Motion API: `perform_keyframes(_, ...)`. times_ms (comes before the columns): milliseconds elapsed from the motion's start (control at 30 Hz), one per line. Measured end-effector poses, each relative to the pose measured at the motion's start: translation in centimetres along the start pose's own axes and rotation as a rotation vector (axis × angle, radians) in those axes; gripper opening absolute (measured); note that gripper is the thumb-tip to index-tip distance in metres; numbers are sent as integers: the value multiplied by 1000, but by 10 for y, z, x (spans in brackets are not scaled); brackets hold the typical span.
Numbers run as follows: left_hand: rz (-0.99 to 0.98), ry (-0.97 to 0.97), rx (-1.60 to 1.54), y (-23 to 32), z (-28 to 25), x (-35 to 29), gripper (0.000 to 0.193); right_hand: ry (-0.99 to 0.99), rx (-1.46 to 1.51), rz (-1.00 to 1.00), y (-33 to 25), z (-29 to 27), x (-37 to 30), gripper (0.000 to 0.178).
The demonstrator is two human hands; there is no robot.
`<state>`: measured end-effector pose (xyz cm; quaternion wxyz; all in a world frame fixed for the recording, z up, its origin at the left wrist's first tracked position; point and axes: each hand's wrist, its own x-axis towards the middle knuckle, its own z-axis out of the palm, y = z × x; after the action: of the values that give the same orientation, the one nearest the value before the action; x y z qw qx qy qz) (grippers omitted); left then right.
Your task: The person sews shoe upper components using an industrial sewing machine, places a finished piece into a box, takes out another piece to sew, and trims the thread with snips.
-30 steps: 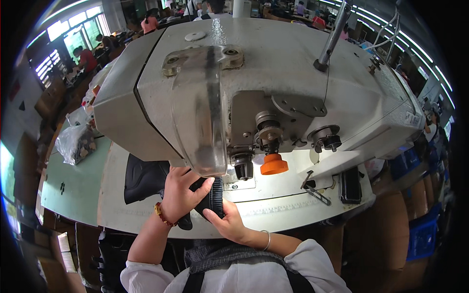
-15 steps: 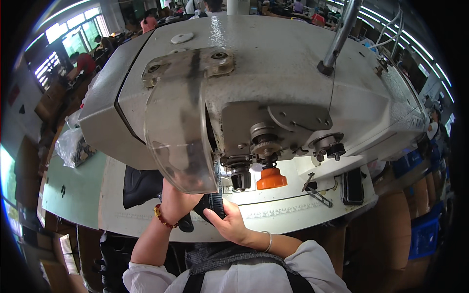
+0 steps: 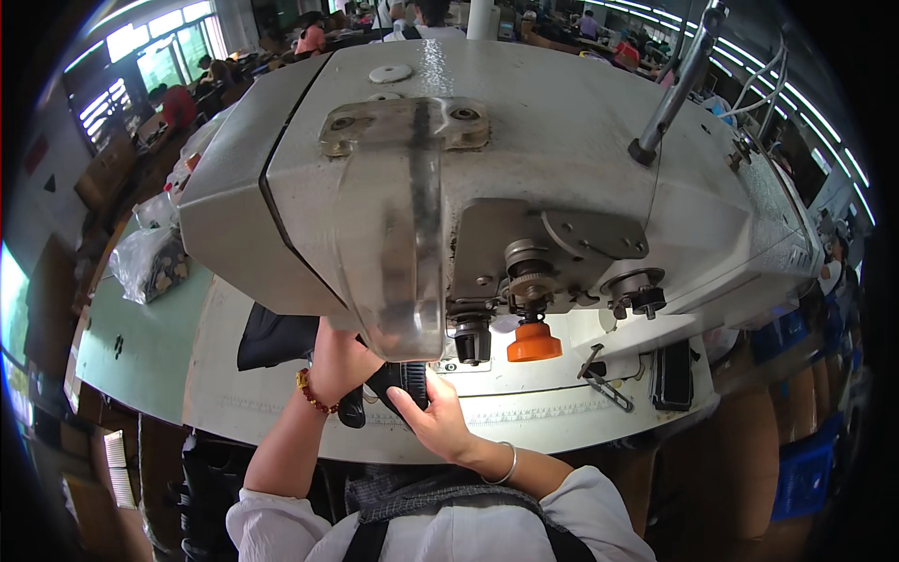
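Black ribbed fabric, within right grip

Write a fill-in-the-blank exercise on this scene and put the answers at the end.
1. The right hand rests its ____ on top of the black ribbed fabric piece.
2. A thin silver metal bangle circles the person's ____ wrist.
3. The cup-shaped part beneath the grey metal sewing machine is coloured ____.
4. A crumpled clear plastic bag lies to the ____ of the machine.

Answers: thumb; right; orange; left
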<state>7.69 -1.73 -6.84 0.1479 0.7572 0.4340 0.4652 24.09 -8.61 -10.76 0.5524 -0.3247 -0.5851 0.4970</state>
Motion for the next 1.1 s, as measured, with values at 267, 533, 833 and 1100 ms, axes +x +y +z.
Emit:
perform_keyframes(267, 39, 75, 31, 14, 6, 4, 22, -83, -102, 96, -7, -10, 0, 28)
perform_keyframes(533, 88, 84, 129, 42, -2, 6, 14, -13, 48, 27, 8, -10, -6, 36)
perform_keyframes(833, 161, -62, 226, 48, -20, 13, 22, -62, -30, 22, 2, -21, -1, 35)
perform_keyframes(1100, 30, -492, 473, 56, -53, 23, 58, -570, 73, 374, -35, -112, 44, 51)
